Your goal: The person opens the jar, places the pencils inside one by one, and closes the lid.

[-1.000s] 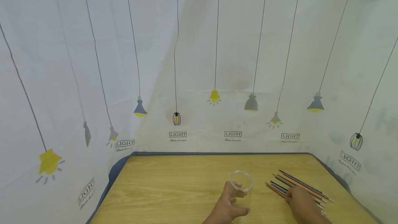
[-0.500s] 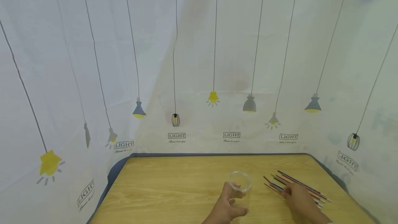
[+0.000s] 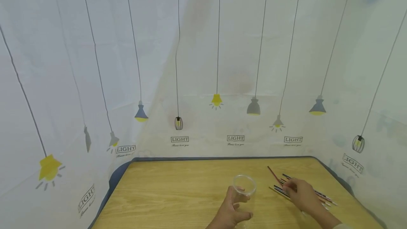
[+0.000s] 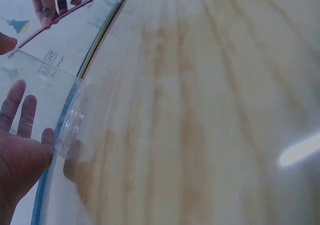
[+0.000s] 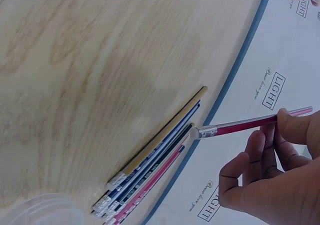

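Note:
My left hand (image 3: 226, 210) grips a clear plastic cup (image 3: 249, 203), its round rim facing up, near the table's front. Through the cup (image 4: 52, 72) in the left wrist view show the fingers of that hand. To the right, my right hand (image 3: 300, 194) pinches a red pencil (image 3: 273, 174) between thumb and fingers, raised over several other pencils (image 5: 155, 160) lying close together on the table. The held red pencil (image 5: 245, 126) has a metal band and a pale eraser at its end, pointing toward the lying pencils in the right wrist view.
The wooden table (image 3: 171, 190) has a blue-grey edge along the back. White sheeting (image 3: 203, 63) printed with lamps and the word LIGHT surrounds it on three sides. A translucent round object (image 5: 45, 210) shows at the corner of the right wrist view.
The right hand has moved slightly left and lifted a red pencil from among the others, swinging its far end up and away. The left hand keeps holding the cup in place.

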Demonstrator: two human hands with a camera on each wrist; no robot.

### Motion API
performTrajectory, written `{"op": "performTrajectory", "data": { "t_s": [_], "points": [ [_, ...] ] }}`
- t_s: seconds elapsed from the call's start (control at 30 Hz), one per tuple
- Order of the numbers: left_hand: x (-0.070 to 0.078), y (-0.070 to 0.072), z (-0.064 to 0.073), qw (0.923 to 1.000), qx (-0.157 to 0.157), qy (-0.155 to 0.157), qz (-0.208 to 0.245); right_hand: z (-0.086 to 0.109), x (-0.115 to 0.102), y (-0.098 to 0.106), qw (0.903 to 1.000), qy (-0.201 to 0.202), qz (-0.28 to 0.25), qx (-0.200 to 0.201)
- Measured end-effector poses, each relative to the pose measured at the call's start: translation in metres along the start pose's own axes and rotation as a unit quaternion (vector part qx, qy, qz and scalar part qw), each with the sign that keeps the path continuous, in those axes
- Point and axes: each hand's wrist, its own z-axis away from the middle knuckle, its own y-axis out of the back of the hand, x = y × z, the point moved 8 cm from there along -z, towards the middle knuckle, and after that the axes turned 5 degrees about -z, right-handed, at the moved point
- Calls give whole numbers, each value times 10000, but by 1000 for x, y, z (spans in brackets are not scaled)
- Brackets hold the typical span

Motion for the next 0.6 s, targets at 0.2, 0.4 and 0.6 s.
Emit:
{"op": "performTrajectory", "data": {
  "t_s": [0.2,0.4,0.6],
  "points": [
    [-4,0,-1,10000,-8,46,6,-1,-9,4,9997,1,-218,86],
    [-5,0,-1,10000,-32,59,43,2,-22,8,9989,-68,-423,181],
    [-1,0,0,10000,-41,-8,53,4,-36,13,9973,0,-616,392]
  ]
}}
